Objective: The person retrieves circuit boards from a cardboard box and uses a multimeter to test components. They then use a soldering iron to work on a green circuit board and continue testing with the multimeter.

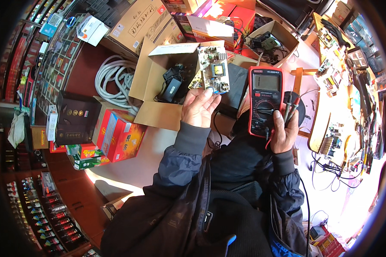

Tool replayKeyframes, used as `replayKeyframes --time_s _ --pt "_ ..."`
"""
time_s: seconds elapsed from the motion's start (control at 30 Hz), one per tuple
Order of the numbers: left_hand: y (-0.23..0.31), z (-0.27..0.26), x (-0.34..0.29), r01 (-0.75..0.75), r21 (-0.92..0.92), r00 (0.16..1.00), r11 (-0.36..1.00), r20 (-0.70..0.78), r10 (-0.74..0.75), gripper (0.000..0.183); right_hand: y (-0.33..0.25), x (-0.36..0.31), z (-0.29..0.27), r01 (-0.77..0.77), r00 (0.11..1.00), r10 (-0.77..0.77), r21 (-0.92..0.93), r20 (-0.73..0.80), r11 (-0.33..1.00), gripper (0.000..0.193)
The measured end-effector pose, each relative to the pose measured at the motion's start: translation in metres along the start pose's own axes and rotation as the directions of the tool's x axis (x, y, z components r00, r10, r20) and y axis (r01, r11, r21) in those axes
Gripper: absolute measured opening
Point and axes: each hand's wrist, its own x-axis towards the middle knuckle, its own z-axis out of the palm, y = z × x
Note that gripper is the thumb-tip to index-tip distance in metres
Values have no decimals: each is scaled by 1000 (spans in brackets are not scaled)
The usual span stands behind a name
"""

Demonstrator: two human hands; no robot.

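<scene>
My left hand [197,107] grips the lower edge of a circuit board [216,77], with the thumb on its near corner. The board is densely fitted with parts, among them a yellow-and-black transformer [218,70]. My right hand [285,133] is closed around a red-and-black digital multimeter [265,96], its thumb beside the dial. Two dark test probes [291,105] stick up between the same fingers. A grey display fills the meter's upper part; I cannot make out a reading. The fingers behind the meter are hidden.
An open cardboard box [148,81] with black power adapters [171,88] stands beyond my left hand. Coiled white cable [111,85] and red boxes [122,137] lie to the left. On the right, a wooden bench [319,128] carries circuit boards and loose wires. Bottles line shelves [51,214] at lower left.
</scene>
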Motion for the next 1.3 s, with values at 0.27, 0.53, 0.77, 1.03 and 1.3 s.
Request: replayKeyframes --time_s 0.27,0.53,0.77,1.03,1.3 --pt "1 -2 -2 40 -78 999 996 5 -39 17 0 0 1 7 1000 -8 -34 -16 999 19" --pt "-10 -19 11 92 -2 994 996 -61 -92 20 -2 0 1 25 1000 -25 -37 1 999 20" --pt "-40 -38 61 294 271 949 917 -199 -245 26 -4 2 3 55 998 -56 -78 -18 995 22" --pt "-58 -50 86 224 784 974 580 -159 -161 33 0 3 6 6 998 -4 34 -59 999 22" --pt "-36 -88 70 -19 862 999 506 1 36 33 9 7 8 -28 999 31 80 -38 996 30"
